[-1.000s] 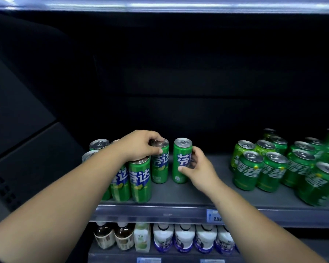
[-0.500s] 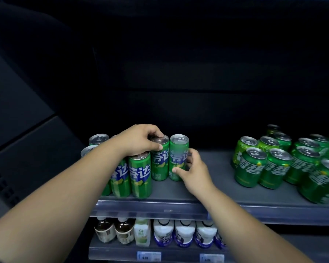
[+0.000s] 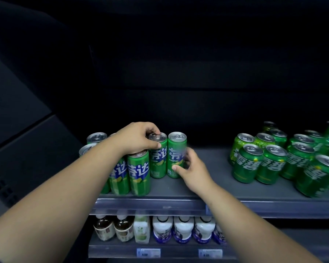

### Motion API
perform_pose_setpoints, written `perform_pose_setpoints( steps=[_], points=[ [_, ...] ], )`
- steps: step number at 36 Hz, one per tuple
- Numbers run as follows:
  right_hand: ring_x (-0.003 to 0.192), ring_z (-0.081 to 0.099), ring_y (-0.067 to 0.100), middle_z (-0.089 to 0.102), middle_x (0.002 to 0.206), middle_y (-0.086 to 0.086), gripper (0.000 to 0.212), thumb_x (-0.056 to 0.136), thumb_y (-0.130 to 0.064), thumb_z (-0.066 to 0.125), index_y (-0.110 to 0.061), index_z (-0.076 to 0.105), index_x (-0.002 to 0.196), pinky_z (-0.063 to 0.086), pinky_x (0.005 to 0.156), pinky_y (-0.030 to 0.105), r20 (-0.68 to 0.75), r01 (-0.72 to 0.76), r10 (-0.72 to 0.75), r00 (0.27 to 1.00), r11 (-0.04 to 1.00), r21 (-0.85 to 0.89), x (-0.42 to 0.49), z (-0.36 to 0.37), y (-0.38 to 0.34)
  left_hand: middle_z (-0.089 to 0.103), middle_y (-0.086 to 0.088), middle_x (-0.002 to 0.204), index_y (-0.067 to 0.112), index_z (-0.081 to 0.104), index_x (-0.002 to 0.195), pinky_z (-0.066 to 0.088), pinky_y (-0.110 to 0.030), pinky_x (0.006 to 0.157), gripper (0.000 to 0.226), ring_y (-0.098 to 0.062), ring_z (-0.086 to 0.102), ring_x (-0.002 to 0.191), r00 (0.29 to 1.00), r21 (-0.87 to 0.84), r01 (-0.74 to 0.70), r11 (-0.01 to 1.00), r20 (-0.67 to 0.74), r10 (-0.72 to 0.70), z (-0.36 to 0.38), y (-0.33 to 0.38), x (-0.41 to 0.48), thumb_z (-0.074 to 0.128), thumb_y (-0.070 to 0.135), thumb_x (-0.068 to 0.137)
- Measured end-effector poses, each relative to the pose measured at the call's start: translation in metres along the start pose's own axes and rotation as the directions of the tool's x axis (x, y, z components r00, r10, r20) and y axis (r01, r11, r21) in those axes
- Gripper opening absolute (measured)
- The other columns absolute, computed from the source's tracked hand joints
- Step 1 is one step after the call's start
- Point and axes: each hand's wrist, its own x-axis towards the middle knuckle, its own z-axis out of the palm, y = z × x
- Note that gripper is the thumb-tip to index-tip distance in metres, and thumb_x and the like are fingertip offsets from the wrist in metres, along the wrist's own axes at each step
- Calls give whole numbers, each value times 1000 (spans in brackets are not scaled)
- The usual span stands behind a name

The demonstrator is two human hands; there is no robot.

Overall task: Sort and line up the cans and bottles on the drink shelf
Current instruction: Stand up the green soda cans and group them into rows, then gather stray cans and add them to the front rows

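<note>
A: Location of the slim green can (image 3: 176,154)?
B: Upright on the shelf (image 3: 207,179), left half, set back from the front edge and touching a second slim can (image 3: 158,156).
A: Hand status?
B: The right hand (image 3: 193,170) wraps the first can's lower side. The left hand (image 3: 139,138) pinches the second can's rim.
A: Other stock?
B: Stubby green cans (image 3: 270,160) cluster toward the right end.

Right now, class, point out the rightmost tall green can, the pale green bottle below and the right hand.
Rightmost tall green can (image 3: 176,149), head view, upper label.
Pale green bottle (image 3: 141,229), head view, front label.
Right hand (image 3: 195,171), head view, back.
</note>
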Motion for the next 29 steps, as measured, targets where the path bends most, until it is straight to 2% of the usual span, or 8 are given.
perform_pose_setpoints(
  steps=[3, 6, 11, 17, 20, 23, 26, 29],
  points=[
    [124, 56, 10, 58, 134, -10, 77, 79, -21, 83, -37, 42, 143, 48, 107, 38, 14, -14, 15, 1000, 999, -48, -5, -9, -5, 69, 15, 103, 36, 67, 106, 55, -38, 88, 34, -6, 65, 94, 997, 65, -50, 997, -59, 54, -3, 4, -6, 78, 44, 76],
    [131, 49, 10, 46, 148, -5, 84, 82, -24, 82, -35, 36, 150, 48, 106, 39, 16, -40, 40, 999, 998, -39, -16, -29, -7, 63, 13, 113, 33, 65, 117, 51, -34, 88, 39, -10, 60, 104, 971, 285, -132, 949, -155, 182, -9, 11, -13, 70, 50, 82],
    [123, 54, 4, 52, 141, -7, 67, 83, -28, 81, -42, 46, 138, 53, 99, 38, -29, -23, 23, 999, 1000, -15, -41, -77, -7, 64, 14, 113, 31, 66, 115, 49, -29, 83, 32, -10, 60, 103, 921, 367, -260, 893, -184, 344, -10, 49, -20, 67, 47, 87],
    [105, 65, 1, 67, 115, -15, 39, 82, -24, 81, -46, 60, 108, 56, 93, 34, -163, 0, 6, 987, 999, 36, -82, -149, -1, 67, 12, 101, 31, 69, 105, 53, -34, 85, 40, -11, 64, 94, 881, 172, -424, 889, -147, 449, 53, 111, -15, 53, 57, 79],
    [98, 69, 6, 72, 106, -13, 28, 80, -27, 81, -43, 67, 98, 56, 88, 32, -267, -9, 26, 963, 998, 63, -101, -190, 15, 66, 16, 98, 30, 70, 102, 45, -17, 86, 39, -1, 60, 93, 880, -3, -467, 884, -97, 465, 109, 142, -15, 54, 56, 77],
    [97, 69, 12, 73, 104, -8, 26, 83, -18, 81, -33, 68, 100, 55, 88, 29, -351, -52, 77, 933, 996, 79, -120, -233, 33, 64, 22, 96, 35, 70, 100, 36, -3, 81, 34, 4, 57, 93, 900, -163, -433, 886, -25, 435, 170, 172, -16, 57, 55, 75],
    [97, 69, 11, 73, 104, -7, 24, 84, -19, 80, -32, 68, 101, 56, 87, 31, -387, -102, 131, 912, 990, 97, -135, -275, 57, 64, 24, 101, 46, 62, 98, 41, -10, 82, 22, 7, 58, 96, 912, -269, -377, 886, 62, 406, 229, 198, -13, 65, 51, 77],
    [96, 69, 12, 73, 102, -6, 24, 85, -18, 80, -32, 68, 100, 55, 85, 29, -408, -138, 166, 898, 986, 97, -144, -317, 81, 62, 21, 110, 47, 58, 103, 43, -13, 87, 27, 7, 56, 102, 921, -335, -307, 891, 129, 366, 273, 227, -8, 74, 36, 84]
  ],
)
